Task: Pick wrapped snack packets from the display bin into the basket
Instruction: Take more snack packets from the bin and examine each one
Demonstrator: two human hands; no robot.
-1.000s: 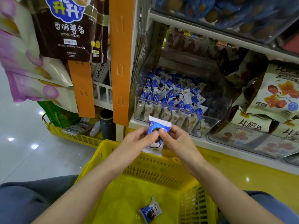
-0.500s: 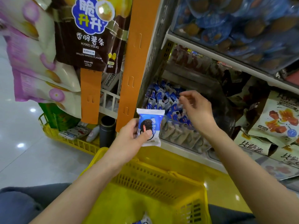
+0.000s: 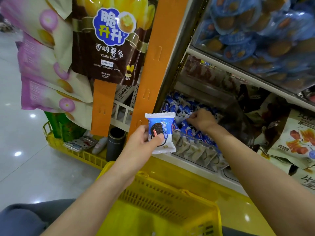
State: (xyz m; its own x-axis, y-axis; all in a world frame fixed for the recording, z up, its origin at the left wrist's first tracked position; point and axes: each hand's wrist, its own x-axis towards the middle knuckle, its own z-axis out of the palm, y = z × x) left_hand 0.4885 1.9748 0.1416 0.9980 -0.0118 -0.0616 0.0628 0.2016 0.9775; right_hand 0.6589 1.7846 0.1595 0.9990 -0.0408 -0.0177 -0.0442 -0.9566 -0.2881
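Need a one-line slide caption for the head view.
Left hand holds a blue-and-white snack packet while the right hand reaches among packets in the clear display bin; yellow basket below.

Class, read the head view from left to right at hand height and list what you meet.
green bags → dark flask → left hand → snack packet held in that hand → right hand → white bag with orange print

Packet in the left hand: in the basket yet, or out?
Out: left hand pinches the packet up beside the display bin, above the basket rim.
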